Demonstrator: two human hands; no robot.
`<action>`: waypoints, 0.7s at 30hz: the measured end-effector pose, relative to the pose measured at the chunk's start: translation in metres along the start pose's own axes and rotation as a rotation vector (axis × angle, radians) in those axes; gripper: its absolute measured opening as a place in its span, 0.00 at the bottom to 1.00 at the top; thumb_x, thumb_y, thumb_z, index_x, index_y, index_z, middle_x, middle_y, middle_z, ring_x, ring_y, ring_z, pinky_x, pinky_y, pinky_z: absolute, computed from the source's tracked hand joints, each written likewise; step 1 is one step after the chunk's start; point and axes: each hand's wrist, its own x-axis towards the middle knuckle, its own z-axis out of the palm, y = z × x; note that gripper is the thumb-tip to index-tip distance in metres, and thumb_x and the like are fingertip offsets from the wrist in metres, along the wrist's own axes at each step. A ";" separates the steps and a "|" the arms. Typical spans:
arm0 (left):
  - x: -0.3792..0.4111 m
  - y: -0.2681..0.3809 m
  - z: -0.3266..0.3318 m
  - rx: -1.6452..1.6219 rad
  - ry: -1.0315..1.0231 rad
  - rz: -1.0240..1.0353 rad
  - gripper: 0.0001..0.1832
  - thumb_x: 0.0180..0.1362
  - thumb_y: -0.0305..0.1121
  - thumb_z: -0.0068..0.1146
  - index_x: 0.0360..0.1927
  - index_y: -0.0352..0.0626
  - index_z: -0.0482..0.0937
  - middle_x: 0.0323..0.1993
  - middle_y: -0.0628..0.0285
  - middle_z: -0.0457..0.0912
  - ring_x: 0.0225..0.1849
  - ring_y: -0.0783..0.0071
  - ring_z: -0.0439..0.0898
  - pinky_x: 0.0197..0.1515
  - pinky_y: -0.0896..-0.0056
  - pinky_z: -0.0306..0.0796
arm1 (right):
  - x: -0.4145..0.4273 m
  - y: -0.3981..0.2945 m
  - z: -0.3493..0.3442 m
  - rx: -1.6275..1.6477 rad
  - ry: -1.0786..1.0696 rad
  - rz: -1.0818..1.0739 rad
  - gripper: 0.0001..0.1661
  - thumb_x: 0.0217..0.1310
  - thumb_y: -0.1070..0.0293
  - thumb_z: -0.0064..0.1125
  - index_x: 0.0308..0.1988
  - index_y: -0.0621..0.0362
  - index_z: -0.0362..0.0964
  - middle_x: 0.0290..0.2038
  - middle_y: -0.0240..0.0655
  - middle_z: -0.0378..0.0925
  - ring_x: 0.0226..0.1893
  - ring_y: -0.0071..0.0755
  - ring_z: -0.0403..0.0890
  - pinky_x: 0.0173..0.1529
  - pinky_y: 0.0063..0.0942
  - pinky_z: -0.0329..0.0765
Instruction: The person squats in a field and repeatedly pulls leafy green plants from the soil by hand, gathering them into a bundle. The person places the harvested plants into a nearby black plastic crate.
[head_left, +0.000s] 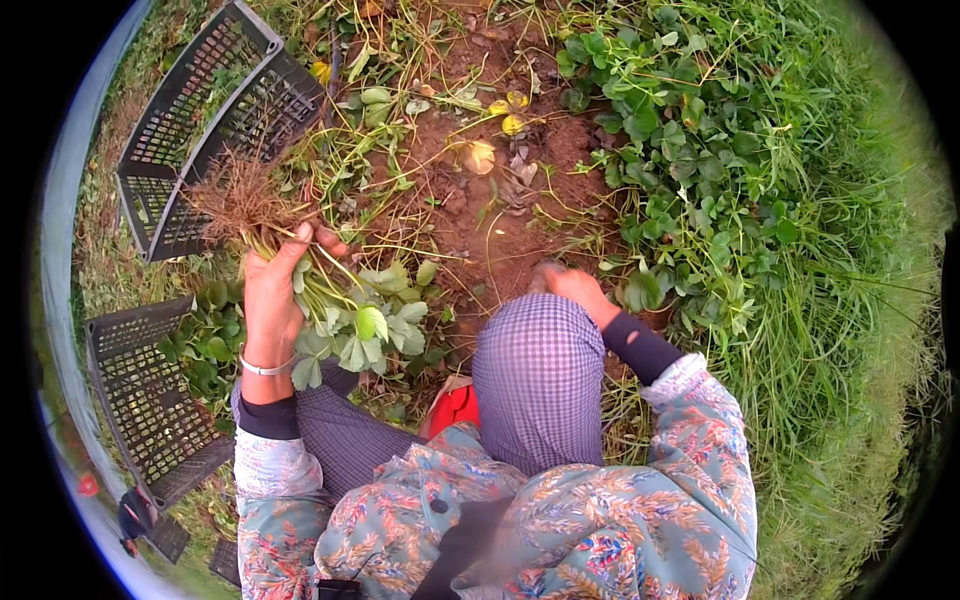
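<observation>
My left hand is closed around a bunch of uprooted leafy plants with toothed leaves like strawberry. Their tangled brown roots point up and away from me, in front of a black plastic crate. The green leaves hang to the right, below the hand. Low over the reddish soil, my right hand is just beyond my raised knee. Its fingers are blurred and partly hidden, so I cannot tell whether they hold anything.
A black plastic crate lies tilted at the upper left. Another crate with leafy plants beside it is further down. Dense leafy plants and tall grass line the right side. Loose stems and yellow leaves litter the soil.
</observation>
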 end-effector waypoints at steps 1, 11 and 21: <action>0.000 -0.002 0.001 -0.014 0.000 -0.003 0.10 0.55 0.30 0.49 0.37 0.34 0.72 0.27 0.57 0.77 0.30 0.65 0.79 0.33 0.70 0.74 | 0.026 -0.003 -0.004 -0.047 0.037 0.033 0.08 0.45 0.70 0.47 0.30 0.60 0.66 0.17 0.42 0.71 0.18 0.44 0.75 0.23 0.37 0.73; -0.006 -0.004 -0.004 -0.002 0.039 -0.027 0.10 0.54 0.31 0.51 0.37 0.36 0.73 0.28 0.57 0.78 0.29 0.66 0.79 0.32 0.68 0.75 | 0.056 0.118 0.013 -0.276 0.088 0.772 0.48 0.39 0.42 0.60 0.52 0.67 0.55 0.43 0.50 0.69 0.42 0.52 0.72 0.44 0.40 0.71; -0.006 0.001 -0.003 0.004 0.009 0.007 0.10 0.54 0.30 0.52 0.37 0.36 0.73 0.28 0.57 0.78 0.29 0.66 0.79 0.31 0.69 0.75 | 0.012 0.138 0.044 -0.304 0.071 0.679 0.18 0.44 0.71 0.51 0.39 0.66 0.65 0.27 0.50 0.75 0.32 0.52 0.76 0.38 0.43 0.72</action>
